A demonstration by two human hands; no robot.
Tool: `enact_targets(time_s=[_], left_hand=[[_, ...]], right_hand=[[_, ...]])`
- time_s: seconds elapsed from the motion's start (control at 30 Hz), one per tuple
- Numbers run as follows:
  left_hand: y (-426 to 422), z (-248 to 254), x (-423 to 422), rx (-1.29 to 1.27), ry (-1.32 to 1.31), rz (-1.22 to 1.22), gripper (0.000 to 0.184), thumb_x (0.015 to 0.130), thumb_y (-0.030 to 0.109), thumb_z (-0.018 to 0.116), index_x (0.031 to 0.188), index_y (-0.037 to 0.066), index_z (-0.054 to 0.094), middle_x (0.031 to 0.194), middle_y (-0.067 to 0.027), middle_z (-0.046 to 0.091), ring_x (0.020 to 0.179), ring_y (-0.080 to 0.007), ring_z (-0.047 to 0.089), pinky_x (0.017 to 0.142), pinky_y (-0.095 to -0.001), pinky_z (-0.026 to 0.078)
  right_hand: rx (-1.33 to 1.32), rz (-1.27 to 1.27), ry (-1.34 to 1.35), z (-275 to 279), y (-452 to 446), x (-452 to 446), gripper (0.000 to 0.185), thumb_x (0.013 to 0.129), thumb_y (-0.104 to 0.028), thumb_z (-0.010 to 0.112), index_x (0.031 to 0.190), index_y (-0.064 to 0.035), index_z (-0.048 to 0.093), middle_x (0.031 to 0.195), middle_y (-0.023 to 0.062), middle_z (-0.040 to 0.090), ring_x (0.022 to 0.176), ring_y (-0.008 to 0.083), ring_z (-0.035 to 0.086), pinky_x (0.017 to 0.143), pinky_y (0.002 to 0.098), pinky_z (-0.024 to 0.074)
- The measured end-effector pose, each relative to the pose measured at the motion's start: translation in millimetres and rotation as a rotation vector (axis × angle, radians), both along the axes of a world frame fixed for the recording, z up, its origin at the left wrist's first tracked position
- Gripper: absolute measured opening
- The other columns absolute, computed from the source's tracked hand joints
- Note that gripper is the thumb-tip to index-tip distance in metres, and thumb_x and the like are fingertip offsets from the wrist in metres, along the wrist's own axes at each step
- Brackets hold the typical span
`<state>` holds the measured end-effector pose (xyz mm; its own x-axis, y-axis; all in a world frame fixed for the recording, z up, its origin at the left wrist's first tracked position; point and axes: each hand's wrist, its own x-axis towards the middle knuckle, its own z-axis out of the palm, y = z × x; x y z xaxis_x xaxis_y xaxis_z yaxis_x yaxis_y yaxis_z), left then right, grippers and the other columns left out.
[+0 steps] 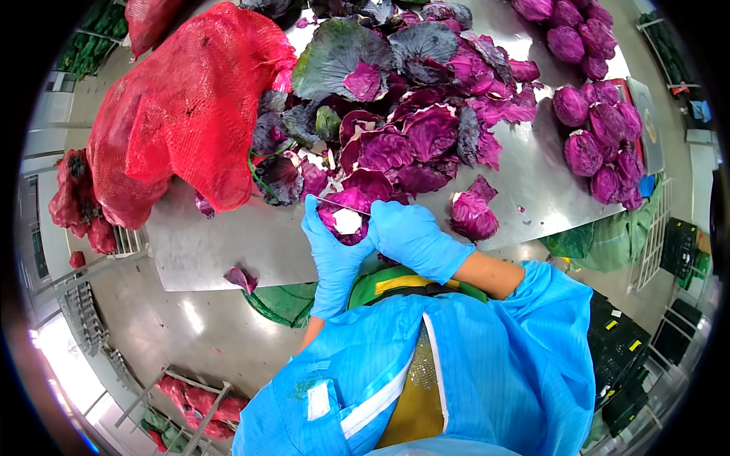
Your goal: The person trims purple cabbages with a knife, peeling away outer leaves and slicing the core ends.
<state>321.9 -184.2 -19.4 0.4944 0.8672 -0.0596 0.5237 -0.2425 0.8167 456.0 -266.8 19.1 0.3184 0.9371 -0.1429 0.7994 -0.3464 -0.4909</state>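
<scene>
My left hand (333,254), in a blue glove, is closed around a red cabbage (331,215) whose white cut stem end faces up. My right hand (414,239), gloved the same way, is closed on a knife; its handle is hidden in the fist. The thin knife blade (342,206) lies across the cabbage, with its tip by my left thumb. Just beyond both hands is a heap of purple cabbage leaves (388,148). Another red cabbage (473,216) rests on the metal table (201,254) to the right of my hands.
A red mesh sack (198,106) covers the table's left side. Trimmed cabbage heads (604,144) are grouped at the right edge, with more cabbages (570,30) behind. Below the table edge are green sacking (285,304) and black crates (620,334). Filled red sacks (201,403) stand lower left.
</scene>
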Motion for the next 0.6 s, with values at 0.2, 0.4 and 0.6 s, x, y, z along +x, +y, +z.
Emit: enact_targets(time_s=[0.2,0.4,0.6], left_hand=[[-2,17,3,0.053,0.086,-0.067,0.13,0.05,0.04,0.094,0.147,0.001,0.017,0.13,-0.0236,0.036,0.119,-0.0383,0.043,0.101,-0.0451,0.04],[-3,5,2,0.072,0.033,-0.02,0.121,0.053,0.037,0.092,0.146,0.002,0.022,0.129,-0.0214,0.038,0.12,-0.0356,0.042,0.102,-0.0434,0.038],[-3,8,8,0.084,0.053,-0.004,0.121,0.054,0.037,0.092,0.146,0.001,0.022,0.129,-0.0214,0.038,0.121,-0.0355,0.042,0.103,-0.0432,0.037]], right_hand=[[0.041,0.166,-0.503,8,-6,13,0.011,0.078,-0.018,0.06,0.078,-0.008,0.056,0.068,0.0109,0.057,0.063,0.025,0.065,0.045,0.0396,0.0494],[0.203,-0.049,-0.291,-18,-5,4,0.009,0.079,-0.018,0.059,0.078,-0.0104,0.055,0.065,0.0079,0.054,0.053,0.0228,0.061,0.043,0.0375,0.0476],[0.294,-0.213,-0.075,-24,-5,2,0.013,0.085,-0.019,0.056,0.079,-0.008,0.054,0.068,0.0126,0.06,0.056,0.0295,0.064,0.047,0.0414,0.0507]])
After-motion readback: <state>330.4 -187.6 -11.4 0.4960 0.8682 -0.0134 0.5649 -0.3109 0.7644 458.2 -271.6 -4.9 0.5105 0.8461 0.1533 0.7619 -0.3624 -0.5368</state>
